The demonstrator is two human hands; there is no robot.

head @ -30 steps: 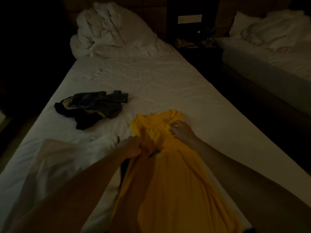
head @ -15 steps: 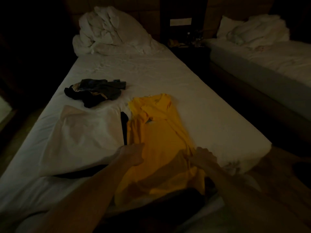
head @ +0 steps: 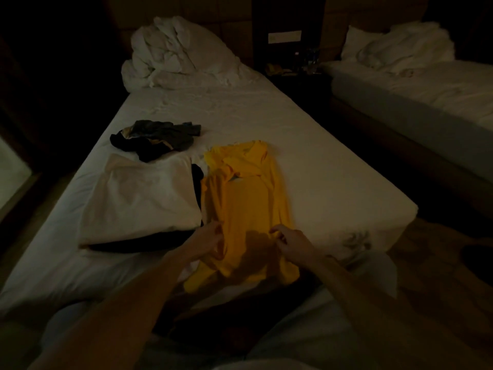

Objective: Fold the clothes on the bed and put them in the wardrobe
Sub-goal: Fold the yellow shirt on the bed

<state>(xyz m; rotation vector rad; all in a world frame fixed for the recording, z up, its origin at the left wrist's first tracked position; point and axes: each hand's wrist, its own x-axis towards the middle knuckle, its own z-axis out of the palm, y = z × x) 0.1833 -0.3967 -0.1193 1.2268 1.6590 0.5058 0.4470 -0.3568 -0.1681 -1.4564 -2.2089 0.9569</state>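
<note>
Dim light covers the bed (head: 333, 182), so we work mostly by shape. At the left lies a folded white garment (head: 144, 198), with a crumpled dark garment (head: 157, 138) just beyond it. Beside the white one, the yellow shirt (head: 248, 204) lies lengthwise, narrowed, its collar end away from us. Our left hand (head: 206, 243) pinches its near left edge with curled fingers; our right hand (head: 292, 243) pinches the near right edge likewise. To fold well, we judge both corners should lift together, level, and travel toward the collar so the edges stay aligned. At far right stands a second bed (head: 426, 84). No wardrobe is in view.
</note>
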